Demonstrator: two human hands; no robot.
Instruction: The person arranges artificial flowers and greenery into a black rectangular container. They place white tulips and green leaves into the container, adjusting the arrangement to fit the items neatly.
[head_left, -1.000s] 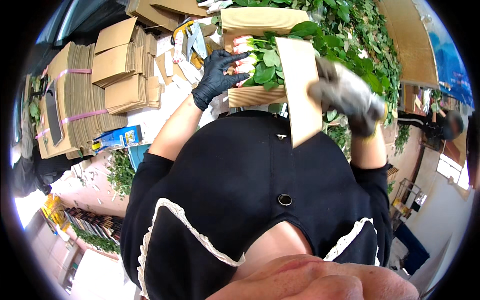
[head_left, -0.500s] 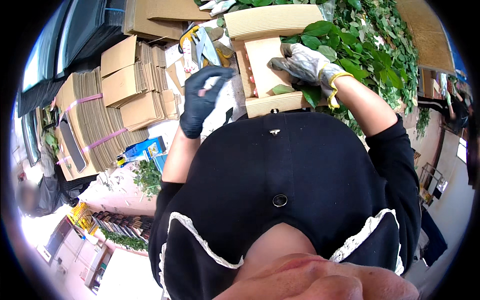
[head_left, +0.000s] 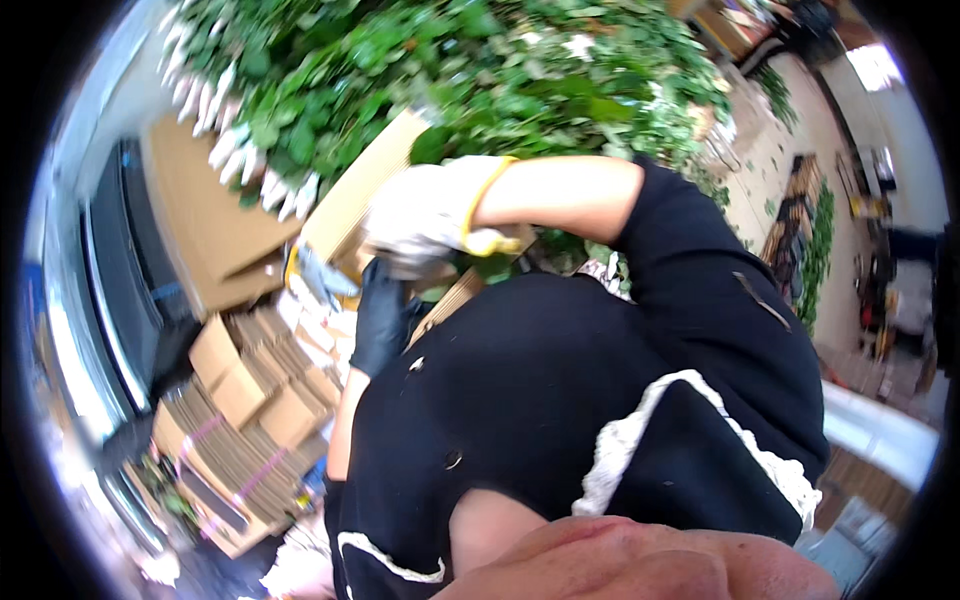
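Observation:
My right hand (head_left: 415, 215), in a whitish work glove with a yellow cuff, is over a piece of corrugated cardboard (head_left: 345, 205). Motion smears its fingers. My left hand (head_left: 378, 320), in a black glove, is just below it, close against the cardboard in front of my chest. The right glove covers the left fingers, so any grip there is hidden. Close to the left hand lies a grey-and-yellow tool (head_left: 325, 280), too blurred to name exactly. Long green leafy stems (head_left: 480, 90) are heaped beyond the cardboard.
Stacked cardboard pieces (head_left: 240, 430), bound with pink straps, stand at my left. Behind them are a large brown cardboard sheet (head_left: 210, 215) and dark panels (head_left: 125, 290). A row of white-wrapped bundles (head_left: 235, 160) edges the leaves. Fallen leaves dot the pale floor (head_left: 760, 190) at right.
My view has swung rightward, so the scene appears tilted. My black-gloved left hand, apart before, is now beside the right at the cardboard; the pale flat sheet is mostly covered.

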